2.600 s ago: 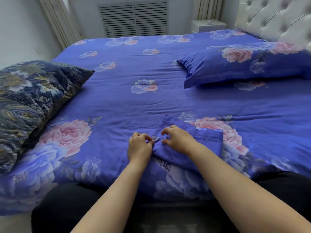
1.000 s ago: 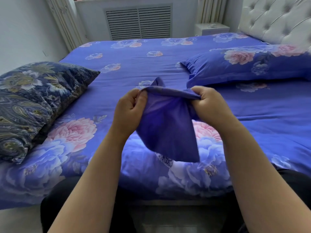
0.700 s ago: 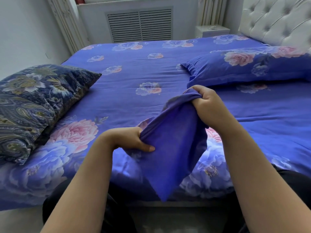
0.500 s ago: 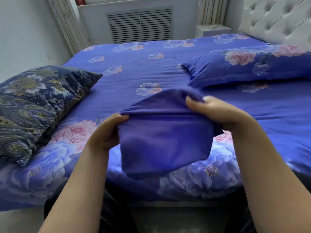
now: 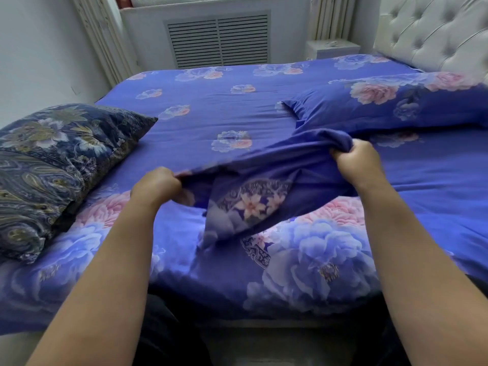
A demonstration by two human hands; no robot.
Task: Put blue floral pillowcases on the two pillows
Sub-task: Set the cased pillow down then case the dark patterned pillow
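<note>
Both hands clamp the pillowcase (image 5: 266,165) by its upper edge: left hand (image 5: 155,184) bunches cloth at the left end with fingers curled round it, right hand (image 5: 355,159) fists a gathered wad at the right end. Cloth is stretched between the 2 hands and hangs above the bed (image 5: 211,107), partly unfolded; a lower flap droops and shows floral print, its tip near or on the cover, cannot tell which.

Pillow count: 2. Right pillow (image 5: 396,104) lies by the headboard (image 5: 435,33), already in blue floral fabric. Dark paisley pillow (image 5: 52,159) lies at the left edge of the bed, well apart from the hands, not yet covered.

Step in hand, by judgement: shaking out the 2nd case, roughly half of the task left.

Next move calls for finding the open end, which is not evident from this view, spreading it wide, then bringing the dark pillow over and feeding a corner in.
</note>
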